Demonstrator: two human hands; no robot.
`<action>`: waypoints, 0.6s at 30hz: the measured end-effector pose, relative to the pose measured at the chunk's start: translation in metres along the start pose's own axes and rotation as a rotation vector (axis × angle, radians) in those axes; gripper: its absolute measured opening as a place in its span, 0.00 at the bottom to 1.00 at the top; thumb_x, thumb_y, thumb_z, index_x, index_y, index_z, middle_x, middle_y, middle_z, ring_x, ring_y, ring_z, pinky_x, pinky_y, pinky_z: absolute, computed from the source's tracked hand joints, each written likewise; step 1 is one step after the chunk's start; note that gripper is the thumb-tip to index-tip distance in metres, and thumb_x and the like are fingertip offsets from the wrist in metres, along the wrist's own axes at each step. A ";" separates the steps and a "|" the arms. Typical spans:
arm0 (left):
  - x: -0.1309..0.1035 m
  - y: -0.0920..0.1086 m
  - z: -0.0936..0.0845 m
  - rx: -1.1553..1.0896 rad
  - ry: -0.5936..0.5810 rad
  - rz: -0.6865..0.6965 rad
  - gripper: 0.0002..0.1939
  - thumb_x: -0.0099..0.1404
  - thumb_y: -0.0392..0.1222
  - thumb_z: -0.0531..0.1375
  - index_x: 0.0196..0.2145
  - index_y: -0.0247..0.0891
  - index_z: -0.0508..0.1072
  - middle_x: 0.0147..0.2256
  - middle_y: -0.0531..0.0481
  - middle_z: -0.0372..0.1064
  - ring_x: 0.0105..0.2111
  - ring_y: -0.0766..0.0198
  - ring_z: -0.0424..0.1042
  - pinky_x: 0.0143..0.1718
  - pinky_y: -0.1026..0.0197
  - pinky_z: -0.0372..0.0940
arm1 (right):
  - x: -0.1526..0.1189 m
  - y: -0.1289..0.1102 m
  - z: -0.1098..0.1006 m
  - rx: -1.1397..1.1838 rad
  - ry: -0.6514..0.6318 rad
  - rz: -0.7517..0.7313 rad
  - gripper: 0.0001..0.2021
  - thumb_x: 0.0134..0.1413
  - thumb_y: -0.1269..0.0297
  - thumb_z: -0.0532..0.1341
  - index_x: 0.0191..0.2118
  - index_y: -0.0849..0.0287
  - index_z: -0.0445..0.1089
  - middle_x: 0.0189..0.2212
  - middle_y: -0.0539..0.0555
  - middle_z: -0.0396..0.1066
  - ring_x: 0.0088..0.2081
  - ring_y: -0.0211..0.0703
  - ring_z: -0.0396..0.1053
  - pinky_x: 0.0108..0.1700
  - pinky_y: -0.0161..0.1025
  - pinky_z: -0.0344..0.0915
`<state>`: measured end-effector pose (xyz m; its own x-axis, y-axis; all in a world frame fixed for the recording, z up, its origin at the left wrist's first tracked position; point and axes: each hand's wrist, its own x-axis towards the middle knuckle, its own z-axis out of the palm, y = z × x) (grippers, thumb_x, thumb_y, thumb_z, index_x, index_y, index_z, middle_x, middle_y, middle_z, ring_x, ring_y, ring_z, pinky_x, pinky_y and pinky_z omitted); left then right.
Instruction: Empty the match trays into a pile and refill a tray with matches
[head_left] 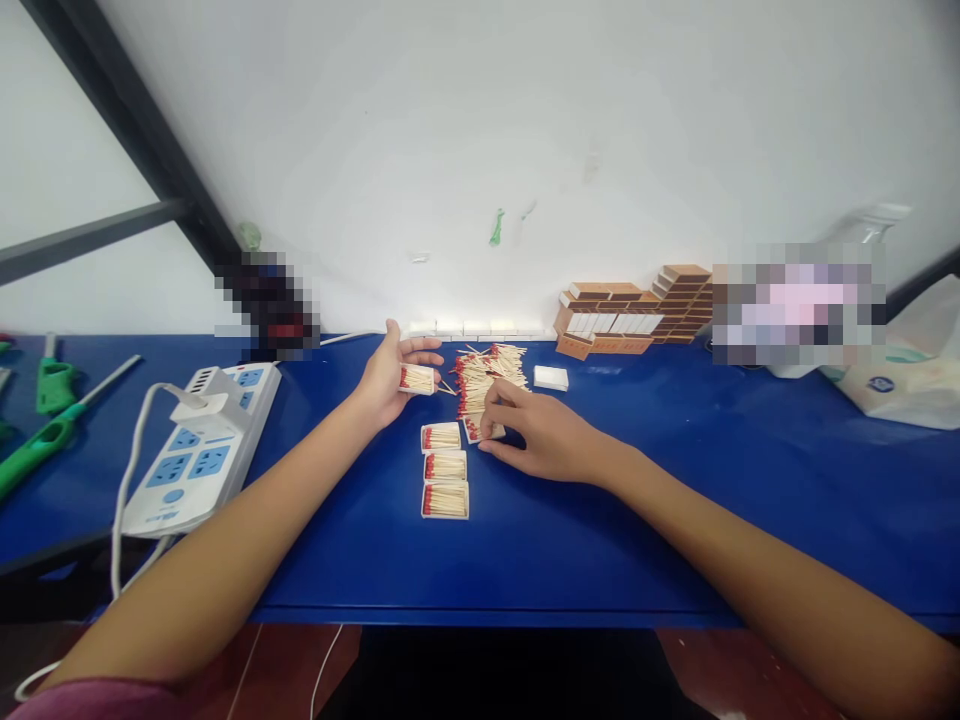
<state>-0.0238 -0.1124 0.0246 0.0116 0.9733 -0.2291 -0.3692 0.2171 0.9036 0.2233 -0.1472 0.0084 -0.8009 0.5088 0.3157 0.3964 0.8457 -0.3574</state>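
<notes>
In my left hand (386, 378) sits a small white matchbox tray (417, 380) filled with red-tipped matches; the fingers stretch out behind it. My right hand (529, 428) has its thumb and fingers bent in around another matchbox tray (472, 430), which lies at the near edge of a loose heap of matches (474, 378). The fingers partly cover that tray, so how full it is cannot be told. Three filled trays stand in a column nearer the body: the top one (441, 437), the middle one (445, 467) and the lowest one (446, 501).
A white tray turned over (551, 378) lies right of the heap. Stacked brown matchbox sleeves (637, 312) and a row of white trays (472, 329) line the wall. At left are a power strip (202, 450) and green lighters (56, 430); a tissue pack (900, 380) is at right.
</notes>
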 end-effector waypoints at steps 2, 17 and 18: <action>0.000 0.000 0.000 0.001 0.012 -0.003 0.37 0.77 0.63 0.40 0.43 0.29 0.77 0.28 0.43 0.75 0.19 0.61 0.73 0.21 0.60 0.66 | 0.001 0.001 0.000 0.056 -0.009 0.011 0.05 0.68 0.64 0.59 0.39 0.57 0.70 0.44 0.56 0.68 0.35 0.40 0.68 0.39 0.39 0.65; 0.001 -0.001 -0.002 0.019 -0.016 0.007 0.38 0.77 0.63 0.39 0.41 0.29 0.77 0.28 0.42 0.74 0.19 0.61 0.73 0.21 0.61 0.67 | -0.004 0.025 -0.030 -0.017 0.037 0.170 0.09 0.73 0.58 0.53 0.42 0.55 0.65 0.46 0.57 0.68 0.37 0.42 0.68 0.41 0.41 0.63; 0.001 -0.001 -0.002 0.021 -0.014 0.003 0.37 0.77 0.63 0.39 0.41 0.29 0.77 0.28 0.42 0.74 0.19 0.61 0.73 0.21 0.61 0.67 | -0.005 0.031 -0.033 -0.025 0.031 0.182 0.09 0.73 0.57 0.53 0.42 0.55 0.65 0.46 0.57 0.68 0.37 0.43 0.68 0.41 0.41 0.63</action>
<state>-0.0254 -0.1116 0.0232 0.0232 0.9749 -0.2214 -0.3500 0.2154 0.9116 0.2544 -0.1182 0.0244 -0.7009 0.6581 0.2749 0.5448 0.7428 -0.3891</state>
